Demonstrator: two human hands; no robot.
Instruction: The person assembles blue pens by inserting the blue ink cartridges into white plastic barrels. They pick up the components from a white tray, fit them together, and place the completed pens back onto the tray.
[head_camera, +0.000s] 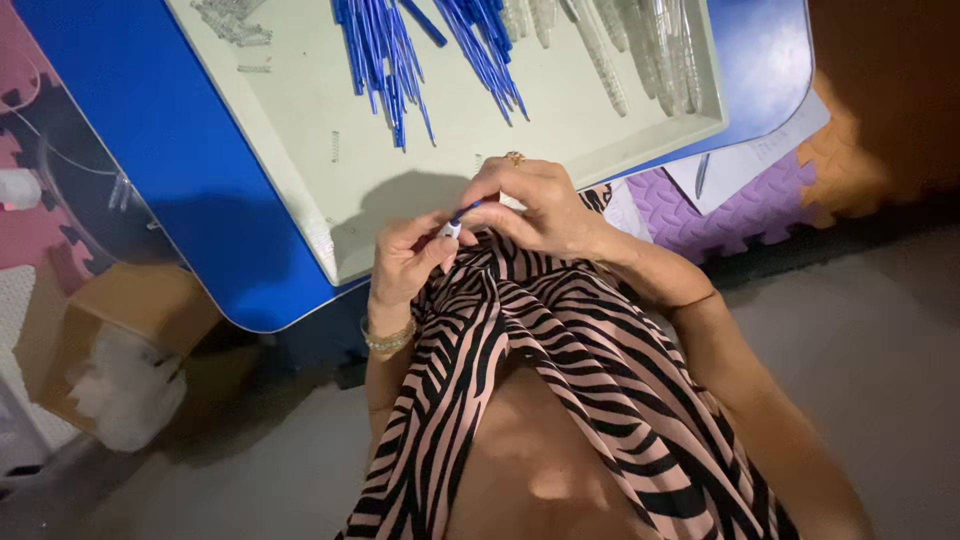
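Note:
Both my hands meet just below the near rim of a pale green tray (340, 215). My left hand (410, 260), with a beaded bracelet at the wrist, pinches the white end of a small blue pen part (457, 221). My right hand (535, 205), wearing a ring, grips the blue end of the same part. On the tray lie two heaps of blue pen refills (385, 50), clear pen barrels (640, 45) at the right, and small metal springs (232, 20) at the far left.
The tray rests on a blue table (150, 130) with a rounded corner. A cardboard box (115, 350) holding white plastic stands on the floor at left. Purple and orange foam mats (750, 205) and a sheet of paper with a pen lie at right. My striped clothing fills the bottom middle.

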